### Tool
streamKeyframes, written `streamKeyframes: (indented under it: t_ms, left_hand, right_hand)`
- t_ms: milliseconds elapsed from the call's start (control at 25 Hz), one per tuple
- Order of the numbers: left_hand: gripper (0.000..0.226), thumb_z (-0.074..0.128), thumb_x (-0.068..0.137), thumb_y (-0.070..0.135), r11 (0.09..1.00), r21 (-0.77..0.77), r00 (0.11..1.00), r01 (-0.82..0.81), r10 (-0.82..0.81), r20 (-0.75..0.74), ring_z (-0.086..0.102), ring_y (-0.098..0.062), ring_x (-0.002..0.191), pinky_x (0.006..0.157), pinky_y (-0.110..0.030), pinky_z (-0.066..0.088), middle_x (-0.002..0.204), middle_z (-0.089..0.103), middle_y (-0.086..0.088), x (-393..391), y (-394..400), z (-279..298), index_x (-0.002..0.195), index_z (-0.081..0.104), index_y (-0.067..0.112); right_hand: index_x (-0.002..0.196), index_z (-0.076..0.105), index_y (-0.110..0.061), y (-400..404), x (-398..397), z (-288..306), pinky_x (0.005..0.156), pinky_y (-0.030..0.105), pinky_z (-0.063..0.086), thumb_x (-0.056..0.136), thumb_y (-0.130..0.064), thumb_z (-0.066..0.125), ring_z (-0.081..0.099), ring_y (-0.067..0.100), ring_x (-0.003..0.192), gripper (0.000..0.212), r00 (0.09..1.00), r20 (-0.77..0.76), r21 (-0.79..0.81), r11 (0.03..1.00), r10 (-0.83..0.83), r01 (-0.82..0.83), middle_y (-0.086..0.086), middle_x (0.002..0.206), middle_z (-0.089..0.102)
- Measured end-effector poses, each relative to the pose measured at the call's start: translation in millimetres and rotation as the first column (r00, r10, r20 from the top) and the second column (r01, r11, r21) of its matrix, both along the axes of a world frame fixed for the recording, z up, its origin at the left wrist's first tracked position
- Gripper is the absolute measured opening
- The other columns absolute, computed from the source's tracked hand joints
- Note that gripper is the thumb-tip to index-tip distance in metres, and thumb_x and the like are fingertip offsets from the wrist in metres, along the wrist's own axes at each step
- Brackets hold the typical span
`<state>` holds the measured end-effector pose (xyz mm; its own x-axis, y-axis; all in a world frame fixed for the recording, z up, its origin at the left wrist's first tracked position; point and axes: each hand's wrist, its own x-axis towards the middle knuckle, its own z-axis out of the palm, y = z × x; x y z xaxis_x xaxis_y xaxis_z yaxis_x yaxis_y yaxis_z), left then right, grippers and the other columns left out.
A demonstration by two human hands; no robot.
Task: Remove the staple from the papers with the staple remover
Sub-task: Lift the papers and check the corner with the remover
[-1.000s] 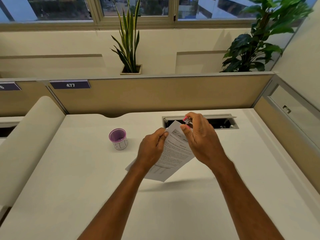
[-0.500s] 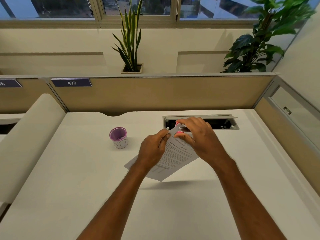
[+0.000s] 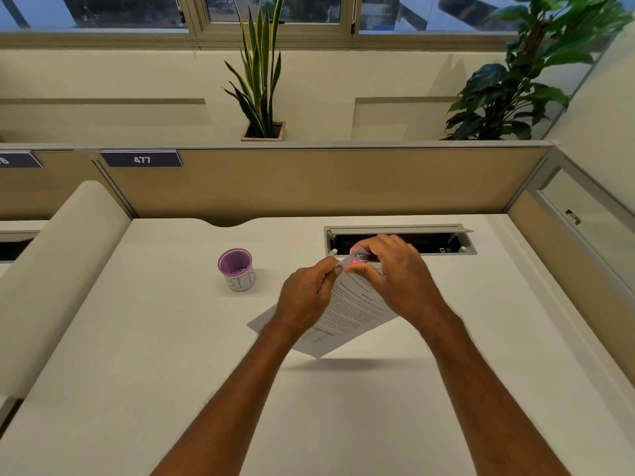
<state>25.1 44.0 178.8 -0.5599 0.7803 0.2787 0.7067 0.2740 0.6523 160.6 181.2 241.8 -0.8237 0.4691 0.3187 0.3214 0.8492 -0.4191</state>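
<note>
Above the white surface (image 3: 343, 424), the left hand (image 3: 304, 300) pinches the top edge of the printed papers (image 3: 350, 314), held tilted in the air, while the right hand (image 3: 395, 280) grips the pink staple remover (image 3: 359, 259) at their upper corner, near a purple cup (image 3: 236, 269).

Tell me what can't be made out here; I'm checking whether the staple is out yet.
- Staple: head view, too small, and covered by the right hand at the corner of the white printed papers.
- Pink-tipped metal staple remover: mostly hidden inside that grip.
- Print on the papers: too small to read.
- Lower left part of the papers: behind the left hand.
- Contents of the small purple-rimmed cup: unclear.
</note>
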Motion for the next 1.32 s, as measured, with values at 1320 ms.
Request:
streamKeyframes:
  t_ms: [1320]
  left_hand:
    - [0.021,0.049,0.106,0.040,0.938,0.228,0.790,-0.259,0.070,0.609,0.077,-0.011,0.090,0.065,-0.020,0.061,0.099,0.078,0.017,-8.3,-8.9,-8.4,0.108,0.069,0.037]
  right_hand:
    - [0.123,0.063,-0.005,-31.5,112.1,-250.2,0.079,0.048,0.054,0.096,-0.026,0.069,0.060,0.039,0.106,0.034,0.745,0.342,-0.199,0.730,-0.573,0.654,0.016,0.113,0.060]
